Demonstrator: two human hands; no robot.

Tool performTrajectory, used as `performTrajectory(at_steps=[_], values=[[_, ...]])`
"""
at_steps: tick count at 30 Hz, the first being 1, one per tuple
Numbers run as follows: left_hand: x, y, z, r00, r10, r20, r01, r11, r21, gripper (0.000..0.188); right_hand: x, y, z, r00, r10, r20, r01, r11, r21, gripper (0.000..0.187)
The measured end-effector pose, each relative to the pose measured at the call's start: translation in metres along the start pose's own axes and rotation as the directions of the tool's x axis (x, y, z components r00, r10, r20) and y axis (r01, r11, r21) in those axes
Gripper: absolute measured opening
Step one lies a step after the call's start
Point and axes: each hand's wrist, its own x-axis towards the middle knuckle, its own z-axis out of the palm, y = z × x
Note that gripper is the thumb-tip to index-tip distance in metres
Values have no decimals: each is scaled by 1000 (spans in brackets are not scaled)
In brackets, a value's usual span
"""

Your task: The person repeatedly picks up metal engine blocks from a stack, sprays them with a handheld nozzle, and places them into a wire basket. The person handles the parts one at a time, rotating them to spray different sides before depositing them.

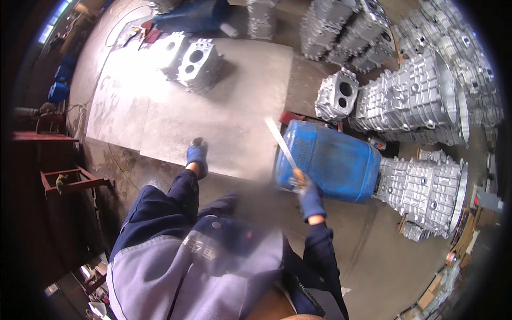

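My right hand (pixel 310 201), in a blue glove, grips the wooden handle of a flat metal file (pixel 280 142). The file's pale blade points up and to the left, past the left end of a blue plastic drum (pixel 333 162) lying on its side. My left hand (pixel 197 154), also gloved in blue with greyish fingertips, is loosely curled over the near edge of the pale metal sheet (pixel 229 122). Nothing shows in its fingers. Farther off on that sheet stand two cast-metal housings (pixel 200 65) with round openings, side by side, beyond the reach of both hands.
Right of the drum lie large ribbed gearbox casings (pixel 421 184), with a smaller housing (pixel 337 95) behind it. Stacked castings (pixel 346 26) fill the far right. A red metal frame (pixel 74 178) stands at the left. Another blue drum (pixel 192 16) lies at the back.
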Motion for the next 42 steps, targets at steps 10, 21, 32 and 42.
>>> performTrajectory(at_steps=[10,21,32,42], values=[[156,40,-82,900,426,92,-433,851,297,47,131,-154,168,999,48,17,-24,738,-675,46],[352,161,-21,839,355,412,-531,699,479,91,78,26,103,831,457,-319,-556,659,-506,43],[357,149,-20,737,433,519,-668,578,469,64,-62,-76,134,705,577,-413,-706,519,-482,30],[289,88,-68,656,277,702,-464,882,86,45,63,-86,179,785,507,-355,-612,552,-567,35]])
